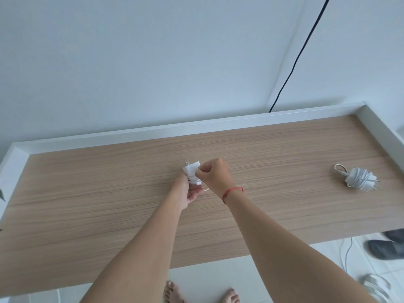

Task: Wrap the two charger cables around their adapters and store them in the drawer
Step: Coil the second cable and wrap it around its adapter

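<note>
Legible text: none anywhere in the view.
White adapter (192, 169), centre of frame: faces show plain white; any marking is too small to make out.
Wound charger (358, 179), right of frame: no print can be resolved on the plug body or cable.

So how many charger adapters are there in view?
2. One adapter is held by the left hand and right hand over the middle of the table. The wrapped adapter lies on the table at the right. None seems hidden.
</note>
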Motion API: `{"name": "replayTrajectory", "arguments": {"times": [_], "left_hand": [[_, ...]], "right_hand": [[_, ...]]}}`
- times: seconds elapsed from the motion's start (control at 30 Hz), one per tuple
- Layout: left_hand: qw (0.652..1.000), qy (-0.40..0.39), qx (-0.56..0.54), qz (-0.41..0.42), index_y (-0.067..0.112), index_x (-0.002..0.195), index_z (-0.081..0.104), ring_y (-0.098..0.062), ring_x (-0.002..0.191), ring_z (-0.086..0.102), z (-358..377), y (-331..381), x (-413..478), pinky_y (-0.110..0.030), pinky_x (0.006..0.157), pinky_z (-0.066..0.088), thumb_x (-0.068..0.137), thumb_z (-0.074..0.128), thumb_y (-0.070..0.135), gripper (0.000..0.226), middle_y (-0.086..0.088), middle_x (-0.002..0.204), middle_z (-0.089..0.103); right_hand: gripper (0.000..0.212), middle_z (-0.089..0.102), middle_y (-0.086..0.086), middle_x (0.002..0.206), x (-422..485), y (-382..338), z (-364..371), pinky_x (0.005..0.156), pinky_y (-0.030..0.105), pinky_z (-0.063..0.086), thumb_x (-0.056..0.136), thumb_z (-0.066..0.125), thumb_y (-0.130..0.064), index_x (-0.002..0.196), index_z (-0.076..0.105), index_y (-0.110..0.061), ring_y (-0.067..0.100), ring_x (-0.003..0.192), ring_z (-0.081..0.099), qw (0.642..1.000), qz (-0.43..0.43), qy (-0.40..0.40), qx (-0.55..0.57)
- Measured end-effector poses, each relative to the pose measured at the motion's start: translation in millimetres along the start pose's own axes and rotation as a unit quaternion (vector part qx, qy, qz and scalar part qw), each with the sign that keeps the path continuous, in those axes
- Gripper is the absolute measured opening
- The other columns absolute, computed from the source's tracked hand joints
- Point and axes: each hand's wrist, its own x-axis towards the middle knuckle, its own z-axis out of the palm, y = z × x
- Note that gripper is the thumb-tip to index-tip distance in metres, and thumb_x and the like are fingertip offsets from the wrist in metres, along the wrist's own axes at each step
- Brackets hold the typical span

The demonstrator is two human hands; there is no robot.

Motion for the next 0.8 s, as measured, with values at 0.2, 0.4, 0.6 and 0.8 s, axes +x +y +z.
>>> {"name": "replayTrajectory", "arguments": {"times": [0.2, 0.4, 0.6, 0.8], "left_hand": [[0.980, 0.142, 0.023, 0.136, -0.002, 0.080, 0.063, -0.023, 0.033, 0.053, -6.3, -6.4, 11.1, -0.022, 0.031, 0.042, 0.097, 0.046, 0.021, 0.033, -0.018, 0.056, 0.060], [0.926, 0.129, 0.168, 0.312, 0.016, 0.080, 0.063, -0.024, 0.071, 0.056, -18.6, -30.9, 14.6, -0.031, 0.060, 0.046, 0.103, 0.033, 0.032, 0.041, 0.000, 0.072, 0.061], [0.856, 0.032, 0.273, 0.438, 0.023, 0.141, 0.045, -0.016, 0.119, 0.051, -38.1, -28.5, 16.1, -0.002, 0.087, 0.034, 0.098, 0.043, 0.011, 0.045, -0.002, 0.144, 0.042], [0.842, -0.065, 0.303, 0.441, 0.035, 0.133, 0.054, -0.009, 0.122, 0.057, -54.1, -22.5, 22.5, -0.028, 0.088, 0.054, 0.070, 0.077, 0.044, 0.067, 0.004, 0.152, 0.034]], "right_hand": [[0.028, 0.026, 0.008, 0.055, -2.2, -1.4, 4.9, 0.044, 0.023, 0.015, 0.073, 0.054, 0.002, 0.050, 0.040, -0.006, 0.017, 0.054, 0.021, 1.000, 0.012, -0.012, -0.009], [0.042, 0.020, 0.000, 0.048, -2.8, -12.0, 13.8, 0.042, 0.021, 0.013, 0.072, 0.051, 0.004, 0.044, 0.025, -0.015, 0.014, 0.049, 0.017, 0.999, 0.025, -0.031, -0.034], [0.021, 0.041, 0.012, 0.056, 3.8, -15.1, 11.5, 0.045, 0.019, 0.035, 0.074, 0.052, 0.001, 0.053, 0.052, -0.002, 0.020, 0.054, 0.039, 0.995, 0.087, -0.050, -0.025], [0.020, 0.064, 0.020, 0.059, 11.2, -21.5, 10.1, 0.055, 0.029, 0.052, 0.074, 0.052, 0.001, 0.071, 0.066, 0.015, 0.021, 0.046, 0.058, 0.990, 0.115, -0.072, -0.033]]}}
